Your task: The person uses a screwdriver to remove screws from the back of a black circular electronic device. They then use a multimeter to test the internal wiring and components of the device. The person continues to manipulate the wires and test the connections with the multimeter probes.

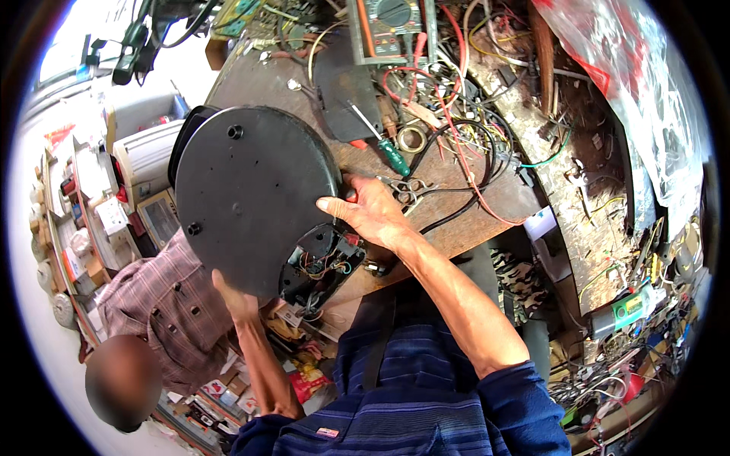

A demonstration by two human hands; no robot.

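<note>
Round black appliance base (251,190) sits bottom-up, tilted at the near edge of the cluttered wooden workbench (456,228), likely so its open wiring compartment (319,266) faces the person. Left hand (236,298) cups the lower rim from beneath, fingers curled, propping it. Right hand (369,213) grips the right rim, thumb pressed on the black face. Green-handled screwdriver (388,152), scissors (407,188), loose wires (456,129), multimeter (391,26) just behind. Another person in a plaid shirt (163,304) stands left.

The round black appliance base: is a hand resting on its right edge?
Yes, the right hand grips the round black appliance base at its right edge.
</note>
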